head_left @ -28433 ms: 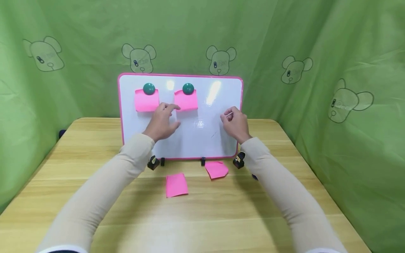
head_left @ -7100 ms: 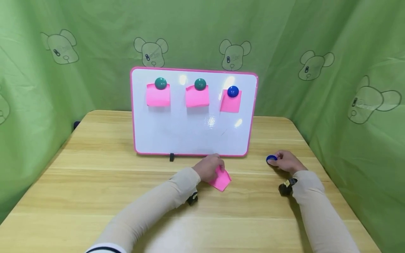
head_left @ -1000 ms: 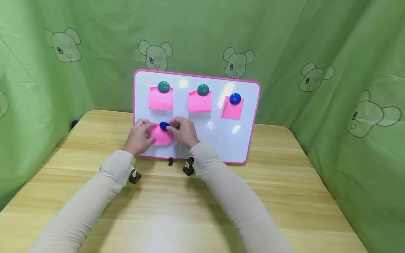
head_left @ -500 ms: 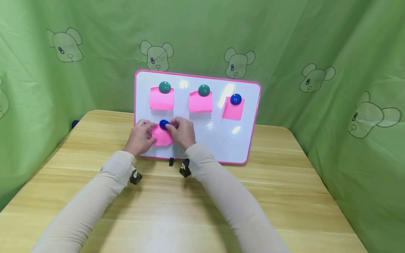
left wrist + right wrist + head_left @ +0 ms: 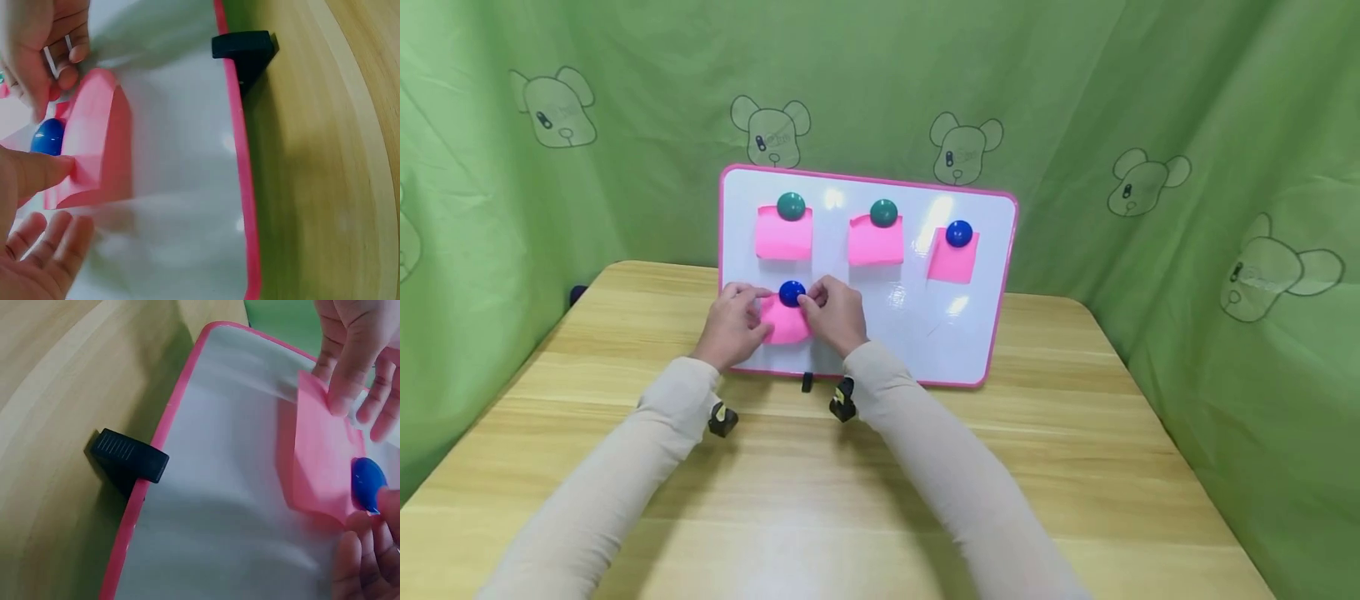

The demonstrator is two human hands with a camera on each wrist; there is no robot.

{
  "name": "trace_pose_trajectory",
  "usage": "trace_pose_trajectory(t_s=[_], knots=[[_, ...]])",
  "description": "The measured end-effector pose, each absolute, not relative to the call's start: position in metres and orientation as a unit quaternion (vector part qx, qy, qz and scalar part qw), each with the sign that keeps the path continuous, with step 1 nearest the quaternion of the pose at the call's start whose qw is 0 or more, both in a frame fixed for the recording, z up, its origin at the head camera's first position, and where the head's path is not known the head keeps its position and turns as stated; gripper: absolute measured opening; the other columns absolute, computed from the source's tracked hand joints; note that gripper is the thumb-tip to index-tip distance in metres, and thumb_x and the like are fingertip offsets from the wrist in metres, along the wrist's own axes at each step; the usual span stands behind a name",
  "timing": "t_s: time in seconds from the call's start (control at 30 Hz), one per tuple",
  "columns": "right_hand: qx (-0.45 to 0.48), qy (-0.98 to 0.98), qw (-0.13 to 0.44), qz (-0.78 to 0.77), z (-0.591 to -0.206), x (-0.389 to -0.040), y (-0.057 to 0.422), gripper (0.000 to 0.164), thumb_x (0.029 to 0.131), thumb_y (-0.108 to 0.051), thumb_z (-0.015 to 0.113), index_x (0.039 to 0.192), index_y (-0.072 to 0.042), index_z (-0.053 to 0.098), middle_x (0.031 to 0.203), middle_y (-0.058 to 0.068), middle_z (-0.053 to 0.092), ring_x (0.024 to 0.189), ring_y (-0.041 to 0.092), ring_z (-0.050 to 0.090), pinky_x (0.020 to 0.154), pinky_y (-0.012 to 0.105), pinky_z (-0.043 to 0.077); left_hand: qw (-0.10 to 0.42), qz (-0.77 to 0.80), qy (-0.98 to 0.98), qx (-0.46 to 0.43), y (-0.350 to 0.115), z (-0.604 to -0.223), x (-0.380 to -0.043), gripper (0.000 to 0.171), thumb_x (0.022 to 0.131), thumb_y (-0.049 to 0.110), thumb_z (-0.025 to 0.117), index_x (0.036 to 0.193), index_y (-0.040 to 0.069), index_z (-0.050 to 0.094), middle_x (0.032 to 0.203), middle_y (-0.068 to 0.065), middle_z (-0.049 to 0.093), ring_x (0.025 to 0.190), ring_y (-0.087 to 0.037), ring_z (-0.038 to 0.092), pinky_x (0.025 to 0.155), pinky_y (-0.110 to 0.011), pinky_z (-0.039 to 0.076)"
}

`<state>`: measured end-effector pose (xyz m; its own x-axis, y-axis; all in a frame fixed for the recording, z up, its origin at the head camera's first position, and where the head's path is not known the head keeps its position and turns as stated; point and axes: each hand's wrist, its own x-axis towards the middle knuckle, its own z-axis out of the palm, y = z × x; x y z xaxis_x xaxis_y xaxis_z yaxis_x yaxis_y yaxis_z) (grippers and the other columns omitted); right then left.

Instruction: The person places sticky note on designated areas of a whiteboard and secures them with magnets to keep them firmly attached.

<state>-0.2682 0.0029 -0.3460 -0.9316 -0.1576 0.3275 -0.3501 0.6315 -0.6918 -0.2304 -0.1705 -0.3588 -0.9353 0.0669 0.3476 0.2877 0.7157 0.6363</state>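
Observation:
A pink sticky note (image 5: 786,325) lies against the lower left of the whiteboard (image 5: 917,333), its bottom edge curling off the surface in both wrist views. My left hand (image 5: 730,327) holds the note's left side, thumb on its face. At the note's top edge sits a round blue magnet (image 5: 791,293), gripped at its right side by my right hand (image 5: 837,312). In the left wrist view the thumb of my left hand (image 5: 37,250) presses the paper beside the magnet (image 5: 48,136). The right wrist view shows my right thumb against the magnet (image 5: 367,482).
Higher on the board, two pink notes hang under green magnets (image 5: 791,206) and one under a blue magnet (image 5: 958,234). A black foot (image 5: 807,382) supports the board's lower edge on the wooden table (image 5: 880,500). Green curtains (image 5: 865,67) surround the table.
The last note and blue magnet have gone from the table onto the board's lower left since seven seconds ago. Over the last second the magnet has turned flatter to the board; both hands barely moved.

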Motion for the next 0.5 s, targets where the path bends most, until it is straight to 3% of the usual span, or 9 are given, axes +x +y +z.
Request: trace_pose_trajectory(t_s=[0.23,0.5], knots=[[0.169,-0.895,0.088,0.403,-0.343,-0.255,0.039,0.014,0.091,-0.021,0.067,0.086,-0.01,0.062,0.079,0.002,0.062,0.075,0.017,0.056,0.065,0.027,0.049,0.142,-0.393,-0.906,-0.063,-0.169,-0.353,-0.216,0.043,0.087,0.015,0.07,0.126,0.002,0.059,0.119,-0.019,0.047,0.101,-0.033,0.055,0.084,-0.047,0.051],[0.179,-0.889,0.131,0.4,-0.357,-0.226,0.099,0.014,0.089,-0.019,0.069,0.081,-0.009,0.064,0.07,0.001,0.059,0.066,0.016,0.055,0.062,0.029,0.049,0.112,-0.384,-0.912,-0.093,-0.164,-0.358,-0.178,0.031,0.09,0.018,0.068,0.112,-0.003,0.065,0.11,-0.02,0.063,0.092,-0.032,0.061,0.078,-0.045,0.054]])
